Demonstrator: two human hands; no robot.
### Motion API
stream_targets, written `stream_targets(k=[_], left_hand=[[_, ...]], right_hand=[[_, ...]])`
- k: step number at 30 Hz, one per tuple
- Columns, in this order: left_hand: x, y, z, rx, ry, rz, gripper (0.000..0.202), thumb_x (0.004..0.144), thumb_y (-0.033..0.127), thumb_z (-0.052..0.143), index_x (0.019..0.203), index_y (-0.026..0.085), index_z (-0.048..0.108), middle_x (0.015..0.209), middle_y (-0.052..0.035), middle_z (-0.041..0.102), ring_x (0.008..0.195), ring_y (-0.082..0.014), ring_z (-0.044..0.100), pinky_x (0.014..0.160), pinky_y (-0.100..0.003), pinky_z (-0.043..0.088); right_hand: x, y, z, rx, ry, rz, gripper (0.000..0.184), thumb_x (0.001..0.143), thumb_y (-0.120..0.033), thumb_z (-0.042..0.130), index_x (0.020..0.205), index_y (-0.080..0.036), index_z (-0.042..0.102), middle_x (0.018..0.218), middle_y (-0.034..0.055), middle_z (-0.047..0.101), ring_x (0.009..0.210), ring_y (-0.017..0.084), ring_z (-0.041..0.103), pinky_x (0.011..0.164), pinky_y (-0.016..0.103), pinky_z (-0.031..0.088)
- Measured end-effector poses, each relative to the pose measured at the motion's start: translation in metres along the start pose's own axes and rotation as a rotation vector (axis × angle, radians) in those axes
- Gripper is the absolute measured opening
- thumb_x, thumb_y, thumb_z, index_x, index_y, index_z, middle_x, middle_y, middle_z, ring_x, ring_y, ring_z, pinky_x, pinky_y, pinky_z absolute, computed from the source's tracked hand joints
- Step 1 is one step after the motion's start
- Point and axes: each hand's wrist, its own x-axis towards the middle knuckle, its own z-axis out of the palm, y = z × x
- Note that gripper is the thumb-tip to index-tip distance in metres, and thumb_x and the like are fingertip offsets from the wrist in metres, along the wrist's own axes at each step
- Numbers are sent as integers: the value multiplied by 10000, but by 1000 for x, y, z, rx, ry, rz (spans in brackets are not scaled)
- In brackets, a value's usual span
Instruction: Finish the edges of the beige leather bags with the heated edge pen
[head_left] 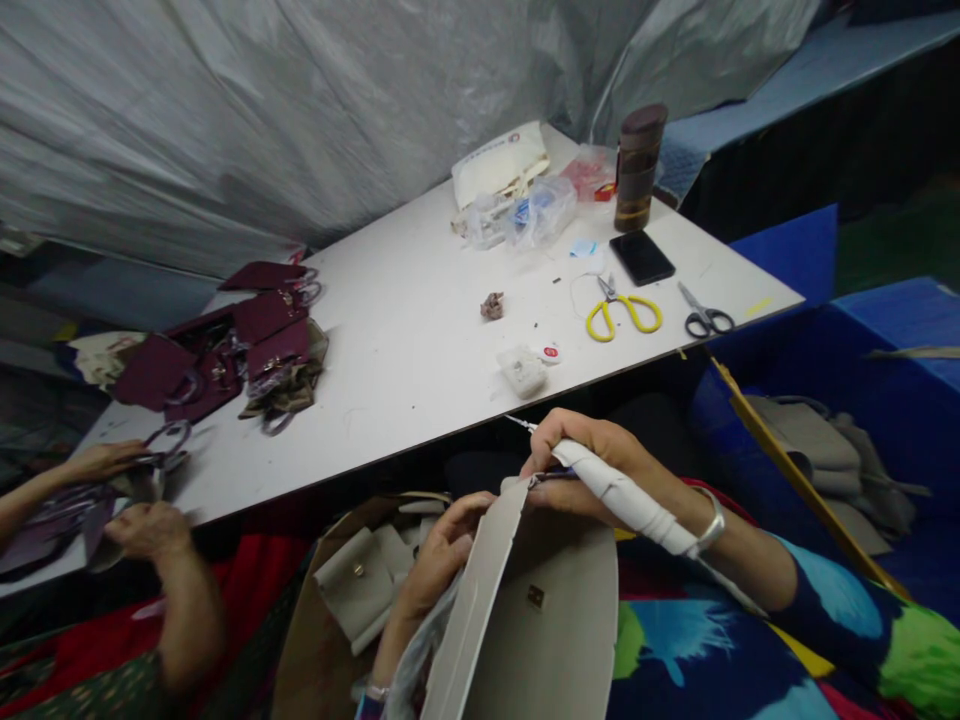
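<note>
My left hand [435, 555] grips the upper edge of a pale grey bag panel [525, 620] held over my lap; a small metal fitting sits on its face. My right hand [592, 465] is closed on a white tape-wrapped tool handle [626, 498] whose thin metal tip points at the panel's top edge. A bangle circles my right wrist. Just below my left hand lies a beige bag piece [360, 585] with a snap.
On the white table [405, 330]: yellow scissors [622, 312], grey scissors [705, 320], a phone [641, 257], a brown flask [637, 165], plastic bags, maroon bag pieces [225, 355]. Another person's hands [127, 490] work at left. A blue bin [840, 400] stands right.
</note>
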Motion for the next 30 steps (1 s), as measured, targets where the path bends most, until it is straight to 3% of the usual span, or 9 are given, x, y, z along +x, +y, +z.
stream_targets(k=[2, 6, 9, 11, 15, 19, 24, 30], left_hand=[[-2, 6, -4, 10, -7, 49, 592, 759, 589, 848, 1255, 278, 756, 1394, -101, 673, 1371, -414, 548, 1168, -504, 437], [-1, 48, -8, 35, -66, 179, 695, 753, 698, 792, 1249, 212, 777, 1385, -167, 658, 1358, -436, 543, 1189, -528, 398], [12, 74, 17, -32, -104, 259, 676, 763, 734, 757, 1198, 217, 775, 1248, -147, 698, 1244, -409, 614, 1132, -523, 453], [22, 80, 39, -61, -156, 278, 679, 769, 750, 740, 1183, 212, 748, 1175, -131, 700, 1174, -389, 636, 1065, -503, 493], [37, 78, 70, 8, -187, 238, 637, 793, 659, 781, 1240, 217, 674, 1174, -104, 695, 1106, -339, 649, 957, -414, 518], [44, 78, 82, 147, -98, 211, 490, 865, 440, 765, 1285, 203, 674, 1221, -91, 722, 1142, -310, 650, 988, -374, 495], [55, 73, 80, 181, 57, 188, 292, 908, 303, 685, 1160, 165, 739, 1144, -90, 758, 1085, -268, 681, 980, -341, 502], [74, 62, 72, 148, 105, 113, 291, 876, 267, 722, 1150, 177, 758, 1159, -87, 773, 1082, -262, 691, 987, -345, 504]], right_hand=[[-1, 0, -2, 18, -19, 9, 258, 863, -300, 835, 933, -185, 615, 913, 29, 761, 773, 146, 713, 678, 227, 557], [1, 3, 0, 65, -91, 8, 254, 872, -307, 827, 928, -180, 614, 876, 22, 748, 769, 141, 698, 676, 223, 543], [2, 9, 3, 17, -110, 9, 234, 879, -299, 813, 931, -178, 619, 847, 4, 723, 723, 117, 649, 649, 202, 510], [2, 12, 4, -56, -80, -2, 224, 883, -298, 806, 933, -180, 622, 807, -18, 685, 673, 98, 590, 607, 186, 464], [2, 18, 2, -254, 36, -64, 145, 909, -220, 752, 920, -187, 611, 728, -53, 576, 622, 83, 487, 565, 185, 381], [3, 29, 0, -339, 135, -47, 153, 908, -183, 739, 927, -200, 588, 749, -56, 567, 630, 85, 481, 582, 194, 383], [10, 46, -1, -297, 189, 79, 172, 916, -254, 754, 947, -215, 590, 723, -67, 548, 608, 92, 468, 578, 210, 390], [20, 62, -3, -268, 218, 116, 118, 922, -228, 722, 964, -219, 612, 777, -41, 600, 648, 112, 513, 598, 228, 414]])
